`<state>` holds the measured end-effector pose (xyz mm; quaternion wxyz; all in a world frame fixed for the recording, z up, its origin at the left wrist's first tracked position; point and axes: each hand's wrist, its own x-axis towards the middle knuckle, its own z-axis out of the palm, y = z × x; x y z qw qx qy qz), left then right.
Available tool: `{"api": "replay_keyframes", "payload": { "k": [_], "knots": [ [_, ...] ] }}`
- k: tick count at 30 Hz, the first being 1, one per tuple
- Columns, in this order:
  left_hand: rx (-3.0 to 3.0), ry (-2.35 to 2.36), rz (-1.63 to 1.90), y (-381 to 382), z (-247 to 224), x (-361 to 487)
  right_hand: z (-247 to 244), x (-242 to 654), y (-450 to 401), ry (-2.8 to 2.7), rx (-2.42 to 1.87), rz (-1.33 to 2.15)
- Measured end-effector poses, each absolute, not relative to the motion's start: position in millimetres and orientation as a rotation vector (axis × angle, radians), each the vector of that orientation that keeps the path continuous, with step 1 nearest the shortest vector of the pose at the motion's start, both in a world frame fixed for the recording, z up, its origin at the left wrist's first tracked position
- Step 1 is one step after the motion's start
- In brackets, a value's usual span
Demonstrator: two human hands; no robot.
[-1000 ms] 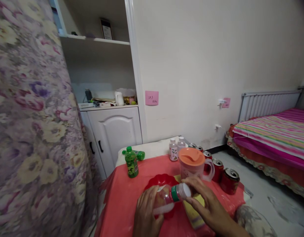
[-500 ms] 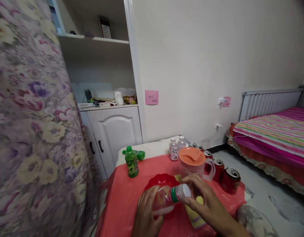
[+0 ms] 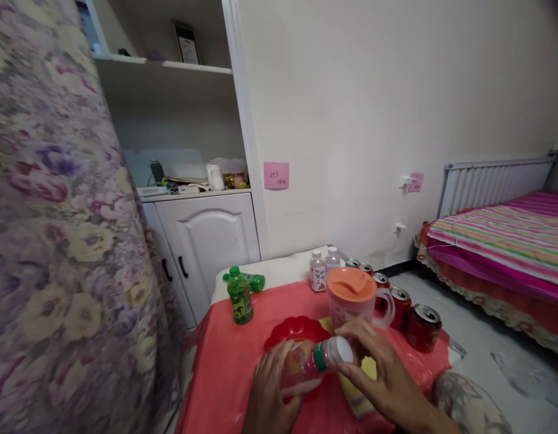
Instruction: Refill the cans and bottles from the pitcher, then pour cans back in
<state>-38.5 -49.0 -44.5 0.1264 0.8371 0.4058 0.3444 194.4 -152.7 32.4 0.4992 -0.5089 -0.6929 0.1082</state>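
Note:
A clear plastic bottle with a green neck band lies tilted on its side in my left hand, whose fingers wrap round its body. A little pale liquid shows along its lower side. My right hand closes with thumb and fingers round the bottle's white cap, which sits at the mouth. Below the bottle is a red scalloped bowl, partly covered by it and my hands. Under my right hand lies a yellow cloth or packet; I cannot tell which.
Behind my right hand stands a clear pitcher with an orange lid. Several cans line the table's right side. Two white-capped bottles stand at the back; a green bottle stands at left, another lying behind. A red cloth covers the table.
The view has shifted slightly. Both hands keep their hold on the bottle and cap, with almost no visible movement.

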Motion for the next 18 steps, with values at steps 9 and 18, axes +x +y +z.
{"api": "replay_keyframes", "payload": {
  "k": [9, 18],
  "knots": [
    [2.432, 1.138, 1.009, -48, -43, -35, 28, 203, -157, -1.684, -1.174, 0.314],
    [2.454, 1.13, 1.004, -49, -41, -32, 30, 197, -157, -1.607, -1.254, 0.322]
  ]
}}
